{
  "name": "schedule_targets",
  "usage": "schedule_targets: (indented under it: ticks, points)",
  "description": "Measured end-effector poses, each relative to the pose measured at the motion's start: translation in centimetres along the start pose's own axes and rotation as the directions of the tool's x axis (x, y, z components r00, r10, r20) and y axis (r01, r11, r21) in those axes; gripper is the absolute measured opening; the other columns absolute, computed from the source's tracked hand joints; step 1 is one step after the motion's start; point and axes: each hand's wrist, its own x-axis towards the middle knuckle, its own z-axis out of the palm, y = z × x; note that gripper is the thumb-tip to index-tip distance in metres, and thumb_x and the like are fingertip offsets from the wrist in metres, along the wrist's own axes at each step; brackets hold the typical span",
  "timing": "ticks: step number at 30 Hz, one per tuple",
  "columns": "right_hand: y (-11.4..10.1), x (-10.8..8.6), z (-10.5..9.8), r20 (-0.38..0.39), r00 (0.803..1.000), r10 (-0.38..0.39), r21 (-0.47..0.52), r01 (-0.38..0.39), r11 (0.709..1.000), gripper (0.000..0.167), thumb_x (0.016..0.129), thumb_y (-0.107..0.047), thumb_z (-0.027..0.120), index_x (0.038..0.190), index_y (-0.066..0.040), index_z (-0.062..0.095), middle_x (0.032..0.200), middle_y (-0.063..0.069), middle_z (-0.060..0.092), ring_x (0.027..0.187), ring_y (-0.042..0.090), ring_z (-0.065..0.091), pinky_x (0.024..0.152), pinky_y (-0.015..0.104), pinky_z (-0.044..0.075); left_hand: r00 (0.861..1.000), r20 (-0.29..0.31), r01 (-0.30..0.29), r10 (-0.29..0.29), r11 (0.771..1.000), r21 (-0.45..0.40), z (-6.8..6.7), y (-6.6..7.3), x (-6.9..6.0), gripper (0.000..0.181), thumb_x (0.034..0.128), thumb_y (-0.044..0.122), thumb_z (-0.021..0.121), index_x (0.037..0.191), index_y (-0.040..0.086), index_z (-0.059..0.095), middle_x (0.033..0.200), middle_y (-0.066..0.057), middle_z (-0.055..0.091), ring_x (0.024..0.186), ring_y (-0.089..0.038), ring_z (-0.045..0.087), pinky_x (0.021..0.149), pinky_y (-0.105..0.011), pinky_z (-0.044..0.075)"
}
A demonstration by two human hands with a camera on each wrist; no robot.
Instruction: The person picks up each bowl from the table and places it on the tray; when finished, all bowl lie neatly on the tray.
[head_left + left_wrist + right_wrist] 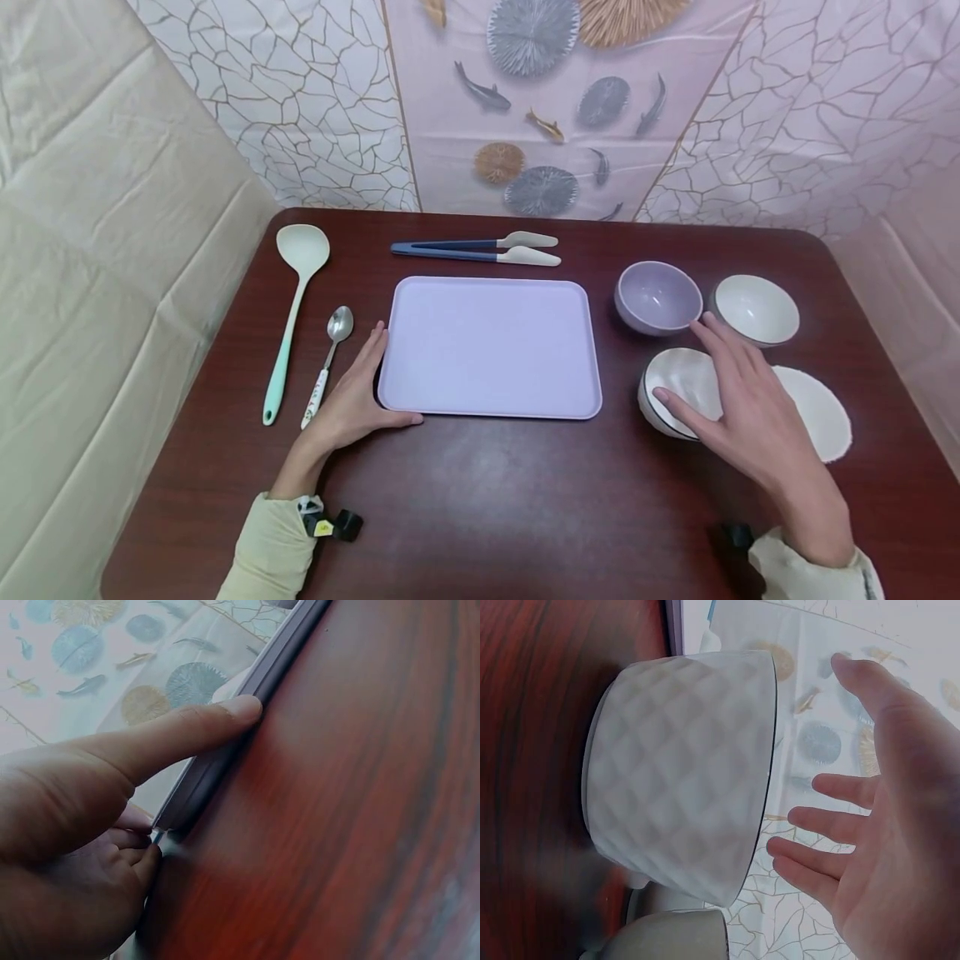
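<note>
Left hand point(356, 408): fingers and thumb lie extended along the near left corner of the lilac tray point(491, 350), touching its edges without curling round them. The tray sits flat near the middle of the table point(525, 508). Right hand point(757, 408): released, fingers spread above the dark-rimmed bowl point(678, 375), which stands upright to the right of the tray. The right wrist view shows a gap between its fingertips and that bowl's rim.

Hazards we judge likely:

1. Crowding. The purple bowl point(658, 298) is just beyond the dark-rimmed one, and the white bowl point(755, 308) is at the far right. A low sweep of the fingers could knock rims together. We cannot tell from the head view whether the index fingertip touches the purple rim.

2. Bowl slip. The quilted wall flares toward the rim, so a pinch on one side only could tilt it.

3. Tray skid. Uneven pressure at one corner could swing the tray round, its far edge toward the tongs point(528, 257).

4. Left side. The spoon point(340, 323) lies close to the left hand; a backward wrist movement could push it aside.

5. The white plate point(821, 417) is partly hidden beneath the right hand in our view; a dropped bowl could chip it.
</note>
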Motion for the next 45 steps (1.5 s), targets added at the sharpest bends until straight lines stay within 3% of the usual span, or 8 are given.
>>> schedule_targets:
  ticks: [5, 12, 20, 29, 32, 37, 42, 45]
  points:
    - [0.4, -0.4, -0.1, 0.015, 0.999, 0.050, 0.036, -0.051, 0.998, 0.096, 0.080, -0.046, 0.078, 0.156, -0.019, 0.027, 0.160, 0.001, 0.022, 0.140, 0.036, 0.029, 0.105, 0.062, 0.025, 1.000, 0.004, -0.001, 0.001, 1.000, -0.007, 0.0, 0.0, 0.1, 0.129, 0.0654, 0.048, 0.089, 0.158, 0.009, 0.008, 0.164, -0.004, 0.002, 0.147, -0.022, 0.009, 0.110, -0.051, 0.026]
    - [0.9, -0.7, 0.0, 0.017, 0.997, 0.072, 0.053, -0.073, 0.996, 0.095, 0.080, -0.045, 0.079, 0.155, -0.015, 0.028, 0.159, 0.004, 0.026, 0.137, 0.039, 0.033, 0.107, 0.059, 0.024, 1.000, 0.006, 0.012, -0.012, 1.000, -0.015, -0.2, 0.1, 0.0, 0.129, 0.0650, 0.049, 0.089, 0.158, 0.012, 0.008, 0.164, -0.001, 0.002, 0.147, -0.022, 0.010, 0.109, -0.052, 0.026]
    - [1.3, -1.3, 0.5, 0.045, 0.993, 0.113, 0.087, -0.117, 0.989, 0.099, 0.079, -0.047, 0.079, 0.157, -0.020, 0.025, 0.158, 0.006, 0.029, 0.138, 0.037, 0.032, 0.105, 0.061, 0.025, 1.000, 0.010, 0.007, -0.007, 1.000, -0.006, 0.0, -0.1, 0.0, 0.130, 0.0640, 0.053, 0.088, 0.159, 0.014, 0.008, 0.164, -0.002, 0.003, 0.147, -0.024, 0.011, 0.108, -0.055, 0.026]
    - [1.9, -2.9, 0.8, 0.052, 0.979, 0.197, 0.182, -0.203, 0.962, 0.101, 0.079, -0.041, 0.082, 0.157, -0.028, 0.019, 0.157, 0.004, 0.028, 0.139, 0.032, 0.029, 0.104, 0.060, 0.025, 1.000, 0.008, -0.006, 0.006, 1.000, -0.016, 0.0, -0.1, -0.1, 0.130, 0.0647, 0.049, 0.090, 0.159, 0.013, 0.007, 0.164, -0.003, 0.003, 0.147, -0.024, 0.011, 0.108, -0.054, 0.026]
    - [2.0, -3.6, 0.7, 0.037, 0.978, 0.206, 0.214, -0.209, 0.954, 0.100, 0.080, -0.036, 0.082, 0.157, -0.028, 0.020, 0.157, 0.002, 0.029, 0.140, 0.029, 0.028, 0.110, 0.050, 0.023, 1.000, 0.004, -0.005, 0.005, 1.000, -0.018, 0.1, -0.1, -0.1, 0.131, 0.0644, 0.049, 0.090, 0.159, 0.013, 0.007, 0.164, -0.003, 0.003, 0.147, -0.024, 0.011, 0.108, -0.054, 0.027]
    - [2.6, -4.7, 0.4, 0.003, 0.979, 0.205, 0.231, -0.200, 0.952, 0.097, 0.080, -0.029, 0.083, 0.157, -0.027, 0.023, 0.156, -0.001, 0.031, 0.140, 0.019, 0.028, 0.110, 0.022, 0.016, 1.000, 0.003, -0.013, 0.013, 1.000, -0.008, 0.2, -0.3, -0.2, 0.130, 0.0645, 0.050, 0.089, 0.159, 0.013, 0.007, 0.164, -0.003, 0.003, 0.147, -0.024, 0.011, 0.108, -0.054, 0.027]
    - [3.9, -5.7, -0.2, -0.036, 0.977, 0.208, 0.244, -0.193, 0.950, 0.094, 0.080, -0.022, 0.083, 0.156, -0.027, 0.027, 0.155, -0.003, 0.033, 0.140, 0.005, 0.024, 0.106, 0.015, 0.013, 1.000, 0.000, -0.018, 0.018, 1.000, 0.004, 0.2, -0.3, -0.2, 0.130, 0.0647, 0.049, 0.089, 0.159, 0.013, 0.007, 0.164, -0.003, 0.004, 0.147, -0.025, 0.012, 0.107, -0.054, 0.028]
    - [4.8, -6.3, -0.5, -0.061, 0.969, 0.240, 0.261, -0.216, 0.941, 0.092, 0.081, -0.018, 0.082, 0.155, -0.029, 0.029, 0.155, -0.005, 0.034, 0.139, 0.004, 0.025, 0.104, 0.014, 0.015, 1.000, -0.001, -0.022, 0.022, 1.000, 0.012, 0.1, -0.3, -0.2, 0.130, 0.0647, 0.051, 0.089, 0.159, 0.012, 0.007, 0.164, -0.003, 0.004, 0.147, -0.025, 0.013, 0.107, -0.054, 0.028]
